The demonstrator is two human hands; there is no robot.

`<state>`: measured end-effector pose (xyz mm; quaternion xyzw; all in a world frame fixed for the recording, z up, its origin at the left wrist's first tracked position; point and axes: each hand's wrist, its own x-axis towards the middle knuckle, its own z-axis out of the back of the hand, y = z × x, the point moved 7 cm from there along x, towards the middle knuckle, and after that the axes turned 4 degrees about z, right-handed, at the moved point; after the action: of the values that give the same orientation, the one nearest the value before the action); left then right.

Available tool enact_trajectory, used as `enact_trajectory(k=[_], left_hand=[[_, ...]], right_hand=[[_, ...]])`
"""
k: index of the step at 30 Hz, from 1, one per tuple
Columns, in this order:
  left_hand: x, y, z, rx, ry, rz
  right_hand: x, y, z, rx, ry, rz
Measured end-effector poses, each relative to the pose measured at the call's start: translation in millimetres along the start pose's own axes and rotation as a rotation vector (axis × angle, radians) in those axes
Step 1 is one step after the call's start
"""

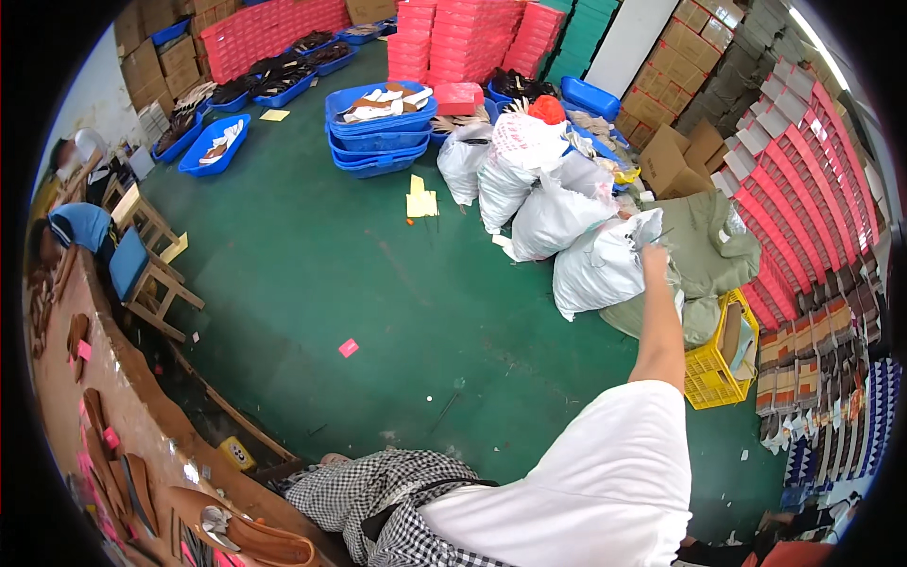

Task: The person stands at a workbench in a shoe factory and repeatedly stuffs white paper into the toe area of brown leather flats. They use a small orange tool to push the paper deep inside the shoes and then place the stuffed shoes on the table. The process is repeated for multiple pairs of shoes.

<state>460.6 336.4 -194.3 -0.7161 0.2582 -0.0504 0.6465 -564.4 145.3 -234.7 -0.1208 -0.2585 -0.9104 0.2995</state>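
My right arm, in a white sleeve (586,472), stretches far out toward a row of stuffed white sacks. At its end my right hand (654,255) is at the gathered top of the nearest white sack (600,269). The fingers are too small and partly hidden, so I cannot tell whether they grip the sack. Just right of the hand lies a large olive-green sack (704,236). Another white sack (559,222) leans behind the nearest one. My left hand is out of view.
A yellow crate (716,373) stands below the green sack. Stacked blue tubs (378,156) are farther back, with pink boxes (453,42) behind. At left, a workbench (132,378) holds brown shoes (248,534); two people sit along it, near a blue-topped stool (132,265).
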Motion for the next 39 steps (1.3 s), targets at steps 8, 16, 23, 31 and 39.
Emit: enact_trajectory(k=[8, 16, 23, 31, 39], left_hand=[[-11, 2, 70, -0.07, -0.04, -0.024], [-139, 20, 253, -0.48, -0.366, -0.128], [-250, 48, 312, -0.657, -1.026, -0.125], [-270, 65, 331, -0.675, -1.009, -0.065], [-247, 71, 328, -0.696, -0.975, -0.013]], right_hand=[[-443, 262, -136, 0.325, 1.082, 0.822], [-855, 492, 125, 1.117, 1.52, 1.966], [-993, 597, 227, 1.103, 1.49, 2.155], [-1100, 579, 231, 0.586, 0.994, 2.401], [-1051, 595, 233, 0.571, 2.458, 1.571]])
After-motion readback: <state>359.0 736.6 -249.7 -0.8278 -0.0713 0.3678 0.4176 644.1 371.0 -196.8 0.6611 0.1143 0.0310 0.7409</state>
